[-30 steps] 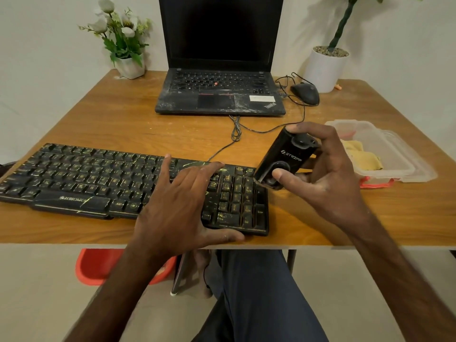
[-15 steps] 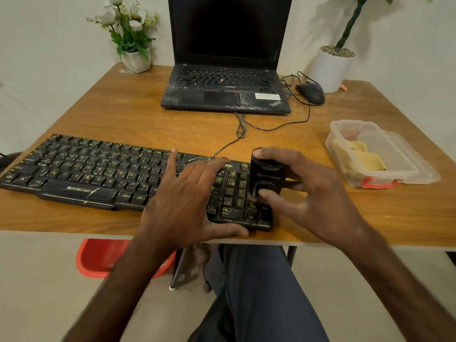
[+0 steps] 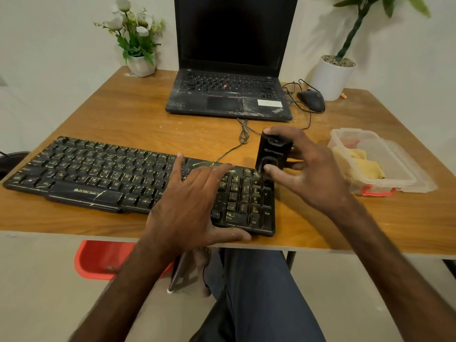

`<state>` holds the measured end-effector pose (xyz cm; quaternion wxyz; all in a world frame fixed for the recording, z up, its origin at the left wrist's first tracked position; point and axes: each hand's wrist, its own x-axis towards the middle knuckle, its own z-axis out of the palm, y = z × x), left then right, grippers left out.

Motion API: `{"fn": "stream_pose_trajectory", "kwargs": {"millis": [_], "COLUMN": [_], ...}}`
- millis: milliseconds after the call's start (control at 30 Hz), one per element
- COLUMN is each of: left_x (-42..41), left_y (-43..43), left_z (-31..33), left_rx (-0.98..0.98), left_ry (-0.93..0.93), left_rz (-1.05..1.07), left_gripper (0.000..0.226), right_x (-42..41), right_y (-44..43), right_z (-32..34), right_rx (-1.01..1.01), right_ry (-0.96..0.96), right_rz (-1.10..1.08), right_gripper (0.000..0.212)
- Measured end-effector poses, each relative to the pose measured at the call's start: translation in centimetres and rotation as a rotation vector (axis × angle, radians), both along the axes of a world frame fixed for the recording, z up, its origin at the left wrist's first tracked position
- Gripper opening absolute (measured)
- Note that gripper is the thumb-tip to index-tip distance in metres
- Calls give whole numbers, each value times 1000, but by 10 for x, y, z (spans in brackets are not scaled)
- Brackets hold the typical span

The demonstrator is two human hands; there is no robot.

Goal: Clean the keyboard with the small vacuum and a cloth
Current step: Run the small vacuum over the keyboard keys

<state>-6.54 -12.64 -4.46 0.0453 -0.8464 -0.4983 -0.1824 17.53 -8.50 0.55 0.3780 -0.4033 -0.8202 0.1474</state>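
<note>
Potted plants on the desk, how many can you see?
2. A white-flowered plant stands at the table's back left corner, left of the laptop; a green-stemmed plant in a white pot stands at the back right, behind the mouse.

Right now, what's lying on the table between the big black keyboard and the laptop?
In the head view, only the keyboard's cable, bunched in a small knot, crosses the bare wooden table between the keyboard and the laptop.
</note>
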Motion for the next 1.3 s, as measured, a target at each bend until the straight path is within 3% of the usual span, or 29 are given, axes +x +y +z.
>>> {"fn": "stream_pose_trajectory", "kwargs": {"millis": [233, 467, 700, 867, 1033, 1167, 1300], "left_x": [-1, 1, 1, 1, 0, 0, 0], "left_y": [1, 0, 1, 1, 1, 1, 0], "left_z": [-2, -1, -1, 1, 0, -1, -1], "left_rx": [-4, -13, -8, -7, -3, 4, 6], "left_ry": [-11, -8, -20, -13, -14, -10, -23], "left_rz": [0, -4, -6, 1, -1, -6, -10], "left_gripper": [118, 118, 117, 119, 118, 118, 118], "right_x": [6, -4, -1, -11, -7, -7, -7], "right_y": [-27, 14, 4, 20, 17, 25, 19], "right_z": [-5, -3, 7, 13, 18, 16, 13], "right_rx": [-97, 32, -33, 45, -63, -6, -100], "right_ry": [26, -73, -123, -255, -209, -235, -83], "right_rz": [170, -16, 164, 80, 178, 80, 148], "right_gripper": [60, 61, 60, 61, 59, 62, 60]}}
